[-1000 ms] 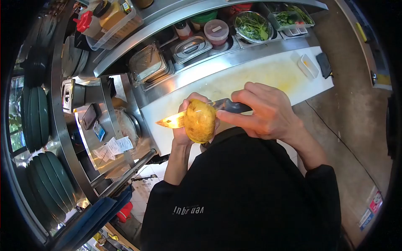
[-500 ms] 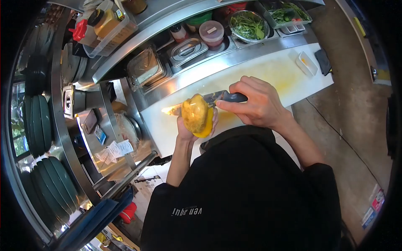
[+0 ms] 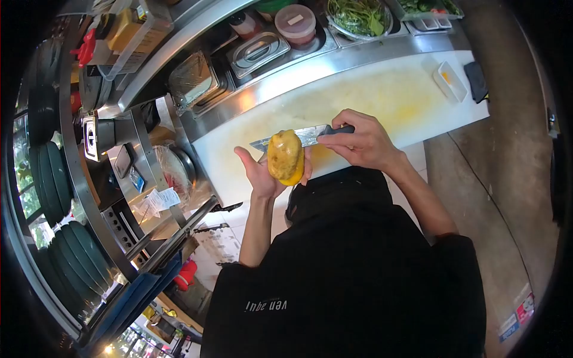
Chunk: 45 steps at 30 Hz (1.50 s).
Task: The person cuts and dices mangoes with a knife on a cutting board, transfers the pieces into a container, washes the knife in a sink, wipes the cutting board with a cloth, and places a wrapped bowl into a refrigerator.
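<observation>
My left hand (image 3: 262, 179) supports a yellow mango (image 3: 285, 154) in its palm, with the thumb spread away to the left and fingertips showing along the fruit's right side. Mottled skin covers its upper face, while brighter yellow flesh shows at the lower end. In my right hand (image 3: 364, 140), the fingers wrap the dark handle of a knife (image 3: 310, 136). The blade points left and passes behind the mango's far end, its tip emerging beyond. Whether it is cutting there is hidden. Both hands are above the near edge of a white cutting board (image 3: 239, 128) with yellow stains.
A small white tray (image 3: 450, 82) and a dark object (image 3: 476, 82) sit at the board's right end. Behind the board are a lidded metal pan (image 3: 258, 53), a plastic tub (image 3: 295, 25) and a bowl of greens (image 3: 358, 18). Stacked plates (image 3: 77, 256) stand at left.
My left thumb has opened away from the mango. The knife's blade now shows more clearly on both sides of the fruit. The camera view has shifted slightly.
</observation>
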Available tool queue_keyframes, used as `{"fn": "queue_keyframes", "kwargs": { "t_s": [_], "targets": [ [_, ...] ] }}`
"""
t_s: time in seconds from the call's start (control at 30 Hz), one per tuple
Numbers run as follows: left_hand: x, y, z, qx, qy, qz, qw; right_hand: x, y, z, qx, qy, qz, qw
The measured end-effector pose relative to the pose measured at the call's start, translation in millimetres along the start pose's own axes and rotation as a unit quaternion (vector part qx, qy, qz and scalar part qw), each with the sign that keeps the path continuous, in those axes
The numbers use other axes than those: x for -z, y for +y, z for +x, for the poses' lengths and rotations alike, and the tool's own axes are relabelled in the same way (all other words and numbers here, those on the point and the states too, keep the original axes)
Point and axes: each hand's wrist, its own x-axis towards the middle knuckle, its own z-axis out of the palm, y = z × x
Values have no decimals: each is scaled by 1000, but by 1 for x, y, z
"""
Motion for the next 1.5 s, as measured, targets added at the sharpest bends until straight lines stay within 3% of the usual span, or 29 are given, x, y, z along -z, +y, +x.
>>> {"fn": "queue_keyframes", "kwargs": {
  "t_s": [0.1,0.17,0.2,0.53,0.6,0.77,0.9,0.93,1.0,1.03,1.1,1.23,1.33,1.4,1.43,1.5],
  "targets": [
    [-17,1,0,22,72,59,995,9,5,-12,-26,-31,41,998],
    [-33,8,2,44,123,285,950,15,7,-17,-10,-25,52,998],
    [-35,11,-1,53,94,171,979,19,7,-18,15,-20,54,998],
    [-102,34,-18,41,84,310,946,57,-17,15,146,56,37,987],
    [-107,41,-24,54,68,353,931,67,-4,20,129,162,4,978],
    [-90,27,-15,43,140,393,908,101,56,-14,-10,218,-64,974],
    [2,-11,35,105,286,607,734,84,88,-81,-154,214,-22,964],
    [22,-26,50,107,286,601,738,80,90,-95,-156,208,-26,965],
    [48,-55,75,57,316,796,513,72,93,-118,-214,217,-17,952],
    [51,-65,83,60,318,792,517,68,94,-127,-215,211,-18,953],
    [54,-82,93,65,305,839,447,63,98,-139,-246,225,-28,942],
    [53,-93,85,71,298,843,442,55,101,-152,-253,206,-35,945],
    [60,-85,68,-1,327,830,452,50,100,-152,-263,185,-30,946],
    [79,-70,48,-118,384,780,480,46,103,-151,-260,170,-26,950],
    [84,-64,34,-120,393,775,480,43,105,-149,-259,159,-23,952],
    [93,-56,-9,-60,522,525,669,36,110,-144,-240,160,-22,957]
  ]
}}
